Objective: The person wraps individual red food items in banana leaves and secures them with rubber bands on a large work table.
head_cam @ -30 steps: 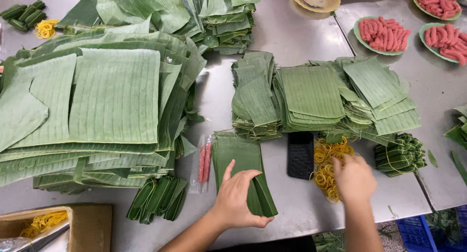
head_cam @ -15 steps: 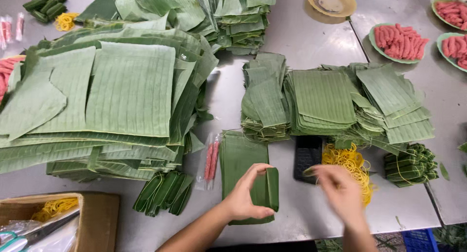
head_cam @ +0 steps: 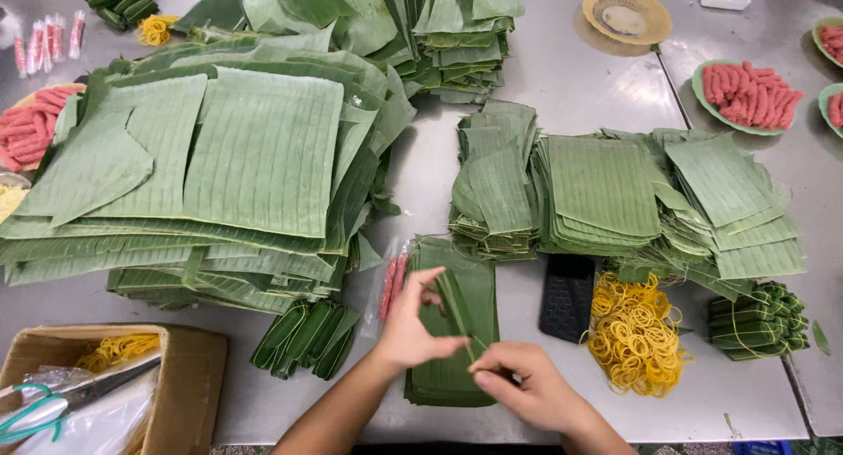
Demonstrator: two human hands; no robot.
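While the left hand (head_cam: 413,328) pinches a small folded leaf parcel (head_cam: 457,307) upright above a short stack of leaf strips (head_cam: 452,367) at the near edge of the bench (head_cam: 544,86), the right hand (head_cam: 527,389) closes its fingers on the parcel's lower end, perhaps on a thin band, though that is too small to tell. By my reading, the step in hand is binding the parcel; the next move would call for a firm pinch so the fold does not spring open. Ribbed, matte green leaves lie in flat squared piles. A loose heap of yellow rubber bands (head_cam: 634,332) sits just right, beside a dark phone (head_cam: 566,295). Finished bundles (head_cam: 303,336) lie to the left.
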